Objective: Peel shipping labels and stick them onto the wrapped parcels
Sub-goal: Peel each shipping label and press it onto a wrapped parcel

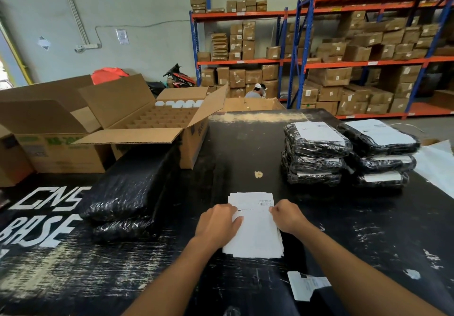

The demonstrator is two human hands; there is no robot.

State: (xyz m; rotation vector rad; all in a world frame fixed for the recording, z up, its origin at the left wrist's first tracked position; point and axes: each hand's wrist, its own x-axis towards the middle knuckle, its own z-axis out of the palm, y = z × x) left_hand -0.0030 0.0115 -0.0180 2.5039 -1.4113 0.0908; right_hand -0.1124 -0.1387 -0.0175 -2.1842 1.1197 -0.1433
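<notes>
Both forearms reach in over the scuffed black table (368, 229) toward a stack of white shipping labels (255, 237) lying flat just ahead. Left hand (218, 224) rests palm-down on the stack's left side, fingers together. Right hand (287, 216) pinches the top sheet's right edge. Unlabelled black wrapped parcels (122, 192) lie to the left; labelled parcels (317, 153) sit stacked far right, beyond an open divided carton (147, 128).
</notes>
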